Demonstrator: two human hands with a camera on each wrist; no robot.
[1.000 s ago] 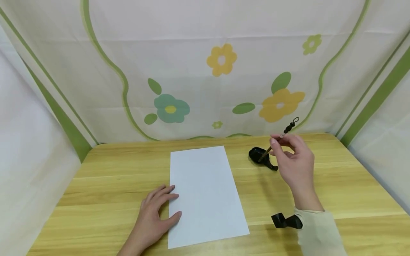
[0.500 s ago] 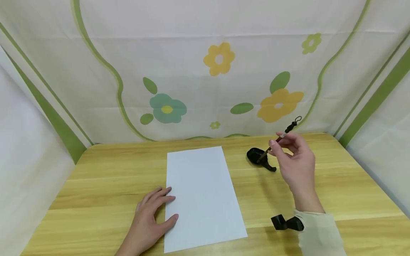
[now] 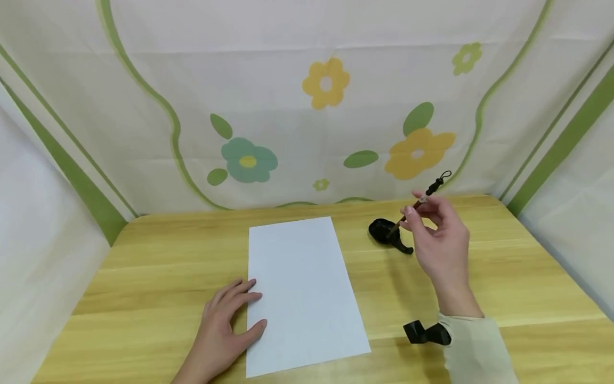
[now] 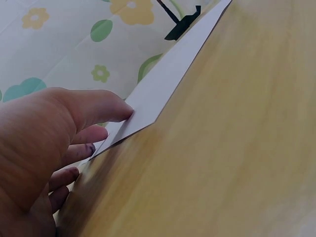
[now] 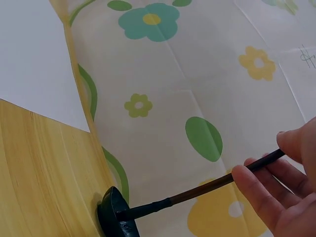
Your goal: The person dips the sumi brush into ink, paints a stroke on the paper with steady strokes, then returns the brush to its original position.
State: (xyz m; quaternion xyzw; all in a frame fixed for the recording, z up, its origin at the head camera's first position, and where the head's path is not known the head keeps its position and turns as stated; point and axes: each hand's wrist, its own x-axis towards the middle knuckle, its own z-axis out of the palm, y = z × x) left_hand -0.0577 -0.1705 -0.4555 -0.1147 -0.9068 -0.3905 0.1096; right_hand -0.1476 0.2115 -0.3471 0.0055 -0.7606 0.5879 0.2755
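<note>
Your right hand (image 3: 441,237) pinches a slim brush (image 5: 200,190) between thumb and fingers around its upper shaft, the other fingers loosely bent beneath it. The brush slants down and to the left from your fingertips, its black loop (image 3: 446,174) sticking up past the hand and its dark bristle end reaching into a small black dish (image 3: 378,229). That dish sits just beyond your right hand and to its left, its curved stem (image 3: 405,248) pointing back toward you. Below the hand, a black fitting (image 3: 426,333) juts from the edge of your pale sleeve (image 3: 479,346). Your left hand (image 3: 221,326) lies well apart from the brush, fingers and thumb spread, the thumb tip and index fingertip on a white sheet of paper (image 3: 307,298) near its left edge. The sheet lies flat between your two hands, with the dish to the right of its far end. Under it all is the wood-grain surface (image 3: 158,282), and a pale cloth (image 3: 268,101) printed with flowers and leaves hangs behind its far edge.
</note>
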